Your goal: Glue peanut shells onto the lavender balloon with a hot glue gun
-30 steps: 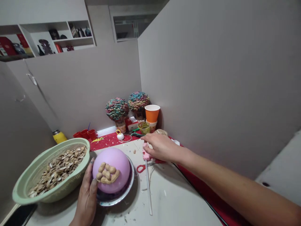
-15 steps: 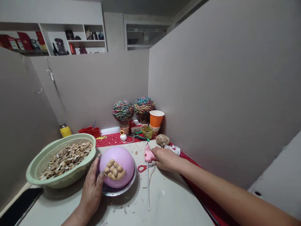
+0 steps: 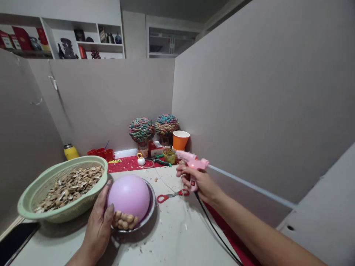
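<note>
My right hand [image 3: 201, 181] is wrapped round the handle of a pink hot glue gun [image 3: 191, 162], lifted above the table with its nozzle pointing left. A long clear glue stick [image 3: 249, 184] juts from its back, and a black cord hangs below. My left hand [image 3: 98, 221] cups the left side of a purple balloon [image 3: 129, 195], thumb near a cluster of peanuts [image 3: 124, 220] stuck low on its front. The balloon sits in a round metal bowl [image 3: 152, 210]. Red-handled scissors [image 3: 163, 198] lie between the bowl and my right hand.
A green basket [image 3: 23, 208] of shells stands at left, beside a dark phone [image 3: 18, 238]. Behind are two colourful ball-topped trees [image 3: 142, 130], an orange cup [image 3: 181, 141], green-handled pliers [image 3: 163, 162], red cups [image 3: 100, 153] and a yellow bottle [image 3: 71, 151]. Grey partitions enclose the table.
My right hand has picked the glue gun up off the table and swung its nozzle leftward. The balloon has turned under my left hand, taking the peanuts lower and toward me.
</note>
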A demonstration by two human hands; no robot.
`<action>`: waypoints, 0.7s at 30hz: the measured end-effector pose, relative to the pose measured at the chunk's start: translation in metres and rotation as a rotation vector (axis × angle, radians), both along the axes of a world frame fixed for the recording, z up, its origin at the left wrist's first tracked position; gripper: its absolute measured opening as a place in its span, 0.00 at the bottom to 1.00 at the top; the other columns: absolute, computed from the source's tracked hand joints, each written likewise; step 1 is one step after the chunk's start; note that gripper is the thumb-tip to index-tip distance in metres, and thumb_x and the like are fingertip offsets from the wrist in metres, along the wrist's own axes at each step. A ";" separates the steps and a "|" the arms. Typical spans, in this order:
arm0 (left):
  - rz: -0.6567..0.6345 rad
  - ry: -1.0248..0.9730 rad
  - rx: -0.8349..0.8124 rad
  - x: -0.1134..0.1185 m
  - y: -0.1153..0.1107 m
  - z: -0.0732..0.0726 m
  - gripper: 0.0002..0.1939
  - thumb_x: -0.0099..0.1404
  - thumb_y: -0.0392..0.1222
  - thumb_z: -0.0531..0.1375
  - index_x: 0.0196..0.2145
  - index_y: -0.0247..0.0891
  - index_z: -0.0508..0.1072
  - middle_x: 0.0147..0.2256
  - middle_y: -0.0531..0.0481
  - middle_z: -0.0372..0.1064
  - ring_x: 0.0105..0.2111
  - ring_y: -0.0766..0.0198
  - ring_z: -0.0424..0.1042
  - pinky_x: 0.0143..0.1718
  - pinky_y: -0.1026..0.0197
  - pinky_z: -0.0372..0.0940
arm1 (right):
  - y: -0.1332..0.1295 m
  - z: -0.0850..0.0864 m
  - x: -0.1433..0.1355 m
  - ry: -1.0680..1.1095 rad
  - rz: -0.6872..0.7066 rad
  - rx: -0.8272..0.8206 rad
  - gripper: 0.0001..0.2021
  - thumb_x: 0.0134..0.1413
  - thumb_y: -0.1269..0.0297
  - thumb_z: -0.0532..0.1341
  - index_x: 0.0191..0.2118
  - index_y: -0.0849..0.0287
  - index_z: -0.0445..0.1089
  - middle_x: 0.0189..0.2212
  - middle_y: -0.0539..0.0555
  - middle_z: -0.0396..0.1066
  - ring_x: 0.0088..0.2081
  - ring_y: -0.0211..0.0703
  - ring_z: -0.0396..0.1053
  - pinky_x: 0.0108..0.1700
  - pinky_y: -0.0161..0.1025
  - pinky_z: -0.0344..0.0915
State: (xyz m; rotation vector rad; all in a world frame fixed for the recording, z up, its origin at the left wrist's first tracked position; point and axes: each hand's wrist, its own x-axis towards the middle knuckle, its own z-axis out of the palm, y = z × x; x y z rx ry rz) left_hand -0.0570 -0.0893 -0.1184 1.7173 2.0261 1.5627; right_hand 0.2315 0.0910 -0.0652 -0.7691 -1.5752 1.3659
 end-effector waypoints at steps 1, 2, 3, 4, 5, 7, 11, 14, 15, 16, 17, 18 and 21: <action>0.015 -0.006 0.007 0.000 -0.002 0.002 0.32 0.70 0.57 0.47 0.65 0.37 0.57 0.66 0.38 0.55 0.66 0.47 0.52 0.66 0.39 0.45 | -0.002 -0.001 -0.004 0.026 0.039 -0.061 0.15 0.53 0.51 0.59 0.34 0.59 0.67 0.27 0.50 0.67 0.17 0.31 0.53 0.20 0.34 0.61; 0.032 -0.013 0.013 0.000 -0.004 0.004 0.31 0.70 0.57 0.48 0.65 0.38 0.58 0.65 0.38 0.56 0.65 0.46 0.53 0.66 0.38 0.45 | -0.003 -0.002 -0.008 0.045 0.076 -0.114 0.15 0.52 0.50 0.61 0.32 0.60 0.67 0.26 0.50 0.68 0.16 0.30 0.53 0.19 0.33 0.60; 0.048 -0.018 0.023 0.002 -0.007 0.008 0.30 0.69 0.56 0.49 0.64 0.39 0.58 0.65 0.39 0.58 0.65 0.46 0.54 0.65 0.38 0.46 | -0.004 -0.003 -0.012 0.063 0.111 -0.156 0.16 0.51 0.50 0.63 0.31 0.60 0.68 0.25 0.50 0.68 0.16 0.29 0.53 0.18 0.33 0.60; 0.059 -0.022 0.042 0.004 -0.011 0.013 0.29 0.69 0.56 0.50 0.64 0.42 0.59 0.64 0.41 0.59 0.64 0.46 0.56 0.65 0.37 0.47 | -0.005 -0.004 -0.015 0.080 0.142 -0.188 0.17 0.50 0.49 0.65 0.30 0.61 0.69 0.24 0.51 0.69 0.16 0.29 0.54 0.18 0.32 0.61; 0.062 -0.022 0.068 0.009 -0.015 0.020 0.28 0.69 0.55 0.51 0.63 0.45 0.60 0.63 0.43 0.61 0.64 0.46 0.57 0.65 0.38 0.49 | -0.005 -0.005 -0.018 0.098 0.169 -0.210 0.18 0.48 0.49 0.66 0.30 0.62 0.70 0.24 0.51 0.70 0.16 0.29 0.55 0.18 0.32 0.62; 0.063 -0.034 0.143 0.025 -0.024 0.042 0.25 0.68 0.55 0.53 0.61 0.50 0.62 0.60 0.48 0.65 0.60 0.47 0.63 0.63 0.39 0.53 | -0.006 -0.005 -0.022 0.137 0.213 -0.233 0.18 0.47 0.50 0.68 0.29 0.62 0.71 0.25 0.51 0.71 0.16 0.29 0.58 0.19 0.31 0.63; 0.008 -0.262 0.115 0.073 -0.034 0.090 0.27 0.63 0.57 0.60 0.58 0.51 0.68 0.56 0.49 0.70 0.47 0.52 0.75 0.47 0.54 0.72 | -0.013 -0.003 -0.026 0.230 0.293 -0.256 0.17 0.46 0.51 0.70 0.30 0.62 0.72 0.24 0.50 0.72 0.17 0.32 0.63 0.20 0.30 0.65; -0.241 -0.562 -0.160 0.107 -0.024 0.099 0.31 0.62 0.57 0.60 0.60 0.44 0.67 0.41 0.44 0.79 0.35 0.54 0.78 0.35 0.57 0.75 | -0.024 0.000 -0.023 0.305 0.365 -0.280 0.17 0.47 0.51 0.69 0.31 0.62 0.72 0.24 0.50 0.72 0.18 0.32 0.65 0.21 0.30 0.65; -0.331 -0.640 -0.248 0.117 -0.017 0.095 0.34 0.62 0.58 0.60 0.62 0.41 0.64 0.40 0.42 0.79 0.34 0.54 0.78 0.35 0.56 0.75 | -0.028 0.002 -0.020 0.326 0.392 -0.289 0.17 0.47 0.51 0.69 0.31 0.61 0.72 0.24 0.50 0.72 0.18 0.32 0.65 0.20 0.30 0.65; -0.403 -0.714 -0.314 0.126 -0.010 0.089 0.37 0.62 0.57 0.60 0.65 0.40 0.60 0.43 0.40 0.78 0.36 0.53 0.78 0.35 0.55 0.74 | -0.032 0.004 -0.017 0.342 0.420 -0.298 0.17 0.48 0.50 0.69 0.32 0.61 0.72 0.24 0.50 0.72 0.17 0.32 0.65 0.20 0.30 0.64; -0.423 -0.795 -0.347 0.134 -0.002 0.082 0.38 0.62 0.56 0.60 0.66 0.39 0.57 0.49 0.37 0.74 0.39 0.52 0.77 0.36 0.54 0.74 | -0.036 0.005 -0.014 0.354 0.450 -0.306 0.17 0.47 0.50 0.68 0.32 0.61 0.72 0.24 0.50 0.72 0.17 0.31 0.64 0.20 0.30 0.64; -0.407 -0.877 -0.366 0.142 0.005 0.076 0.38 0.62 0.53 0.59 0.66 0.39 0.55 0.57 0.36 0.68 0.40 0.54 0.77 0.36 0.55 0.74 | -0.038 0.006 -0.010 0.363 0.479 -0.313 0.18 0.47 0.49 0.68 0.32 0.60 0.72 0.24 0.50 0.72 0.16 0.31 0.63 0.19 0.30 0.64; -0.453 -1.065 -0.418 0.162 0.015 0.065 0.38 0.59 0.45 0.61 0.65 0.40 0.57 0.67 0.36 0.48 0.35 0.61 0.77 0.31 0.59 0.72 | -0.041 0.008 -0.002 0.382 0.536 -0.309 0.20 0.45 0.47 0.69 0.32 0.61 0.72 0.24 0.52 0.73 0.15 0.33 0.63 0.18 0.31 0.63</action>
